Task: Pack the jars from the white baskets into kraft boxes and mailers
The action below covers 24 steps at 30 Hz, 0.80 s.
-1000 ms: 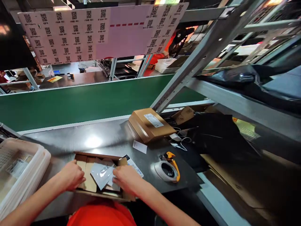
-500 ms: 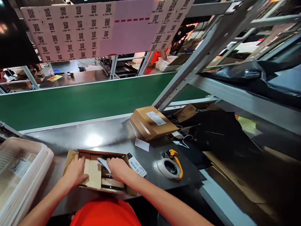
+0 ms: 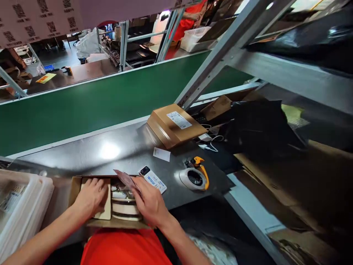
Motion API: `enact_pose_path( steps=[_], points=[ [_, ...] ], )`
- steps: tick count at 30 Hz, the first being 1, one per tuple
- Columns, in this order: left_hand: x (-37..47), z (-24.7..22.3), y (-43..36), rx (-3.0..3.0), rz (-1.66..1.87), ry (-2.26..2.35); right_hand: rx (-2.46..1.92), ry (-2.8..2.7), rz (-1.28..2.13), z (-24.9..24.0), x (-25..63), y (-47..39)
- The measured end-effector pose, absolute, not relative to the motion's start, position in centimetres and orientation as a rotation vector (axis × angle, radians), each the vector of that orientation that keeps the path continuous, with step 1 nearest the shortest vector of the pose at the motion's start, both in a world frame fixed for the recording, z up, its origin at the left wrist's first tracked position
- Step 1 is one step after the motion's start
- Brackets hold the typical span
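Note:
An open cardboard box (image 3: 121, 223) sits at the near edge of the metal table. My left hand (image 3: 92, 195) rests on a cream cardboard piece (image 3: 105, 210) in the box's left half, fingers apart and slightly bent. Between the thumb and fingers of my right hand (image 3: 150, 200) is a thin, pinkish-brown flat card (image 3: 127, 180), tilted above the box's right half. Below it lie banded, cream-and-dark rounded items (image 3: 125, 209) whose kind I cannot make out. A white printed card with a dark end (image 3: 154, 179) lies just beyond the right hand.
A tape roll on a yellow-handled dispenser (image 3: 194, 177) stands to the right. Further back are a closed, labelled carton (image 3: 176, 125), a small white card (image 3: 161, 154) and a white cable (image 3: 212, 143). Stacked plastic bins (image 3: 35, 206) stand left; a metal frame post (image 3: 215, 62) rises at right.
My right hand has drawn back from inside the box, turning the flat piece so its brownish face shows. More of the box's contents is visible. The camera view has tipped downward.

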<state>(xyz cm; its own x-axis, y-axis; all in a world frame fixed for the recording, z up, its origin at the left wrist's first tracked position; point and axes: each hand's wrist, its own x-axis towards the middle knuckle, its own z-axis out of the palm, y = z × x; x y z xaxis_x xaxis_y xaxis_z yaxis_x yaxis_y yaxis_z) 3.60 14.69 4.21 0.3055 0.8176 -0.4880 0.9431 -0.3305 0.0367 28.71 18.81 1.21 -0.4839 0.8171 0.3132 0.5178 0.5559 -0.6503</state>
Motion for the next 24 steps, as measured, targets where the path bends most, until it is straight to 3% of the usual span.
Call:
enact_pose_path(
  steps=[3,8,17,24],
  points=[
    [3.2,3.1,15.9,2.398,-0.553,1.189,-1.08,-2.288,0.532,0.5,28.5,18.5],
    [2.5,2.7,17.2,2.395,-0.529,1.112,-1.183,-2.342,0.499,0.2,29.1,18.9],
    [3.2,2.1,16.0,2.148,-0.442,1.292,-1.309,-2.24,0.699,-0.4,31.8,19.6],
    [3.7,1.7,13.6,2.117,-0.341,1.361,-1.131,-2.319,0.794,1.2,30.8,19.8]
  ],
)
